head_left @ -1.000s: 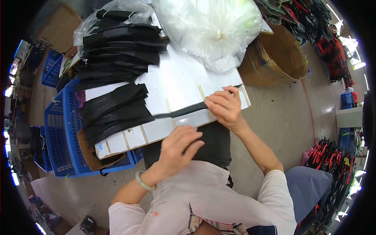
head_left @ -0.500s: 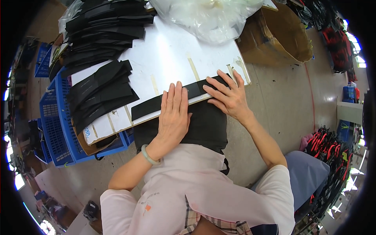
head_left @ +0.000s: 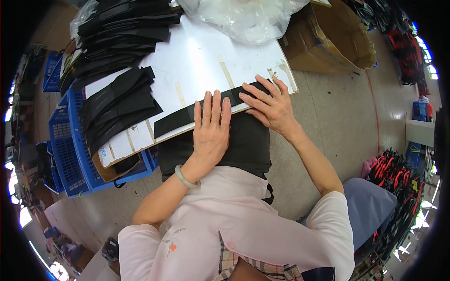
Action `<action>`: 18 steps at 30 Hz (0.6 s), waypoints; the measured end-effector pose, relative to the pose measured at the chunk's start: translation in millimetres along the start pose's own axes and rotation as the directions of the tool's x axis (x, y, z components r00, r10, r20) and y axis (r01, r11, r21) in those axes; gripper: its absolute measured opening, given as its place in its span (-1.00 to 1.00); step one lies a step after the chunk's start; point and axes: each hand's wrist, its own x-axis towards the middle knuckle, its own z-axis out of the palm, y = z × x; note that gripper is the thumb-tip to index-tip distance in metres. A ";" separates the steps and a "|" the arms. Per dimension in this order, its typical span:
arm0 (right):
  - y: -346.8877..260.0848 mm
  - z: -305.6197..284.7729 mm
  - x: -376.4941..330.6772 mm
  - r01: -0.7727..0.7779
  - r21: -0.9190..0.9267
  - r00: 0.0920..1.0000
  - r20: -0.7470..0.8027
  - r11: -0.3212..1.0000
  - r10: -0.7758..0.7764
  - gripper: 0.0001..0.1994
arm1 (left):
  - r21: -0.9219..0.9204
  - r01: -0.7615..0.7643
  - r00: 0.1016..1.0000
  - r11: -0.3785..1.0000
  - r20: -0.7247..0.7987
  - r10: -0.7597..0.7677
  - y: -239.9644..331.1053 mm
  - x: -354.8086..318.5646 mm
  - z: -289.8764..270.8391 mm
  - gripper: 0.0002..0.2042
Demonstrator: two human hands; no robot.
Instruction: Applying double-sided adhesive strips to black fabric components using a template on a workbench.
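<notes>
A long black fabric strip (head_left: 176, 122) lies along the near edge of a white board (head_left: 201, 61). My left hand (head_left: 211, 129) presses flat on its middle, fingers together and stretched out. My right hand (head_left: 272, 105) lies flat on the strip's right end, fingers spread. Below the hands, black fabric (head_left: 243, 145) covers my lap. Neither hand grips anything.
A stack of black fabric pieces (head_left: 119, 105) rests on the board's left part, with a larger pile (head_left: 122, 33) behind it. A clear plastic bag (head_left: 243, 16) sits at the back. Blue crates (head_left: 70, 145) stand left, a cardboard box (head_left: 328, 37) right.
The strip was held up by my right hand and has been laid flat on the board's edge. Both hands now press down on it.
</notes>
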 end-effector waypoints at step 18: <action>-0.2 3.0 1.3 -0.014 -0.009 1.000 -0.013 1.000 0.013 -0.56 | 0.096 0.000 0.999 0.995 -0.039 0.004 -1.3 0.0 8.0 -0.21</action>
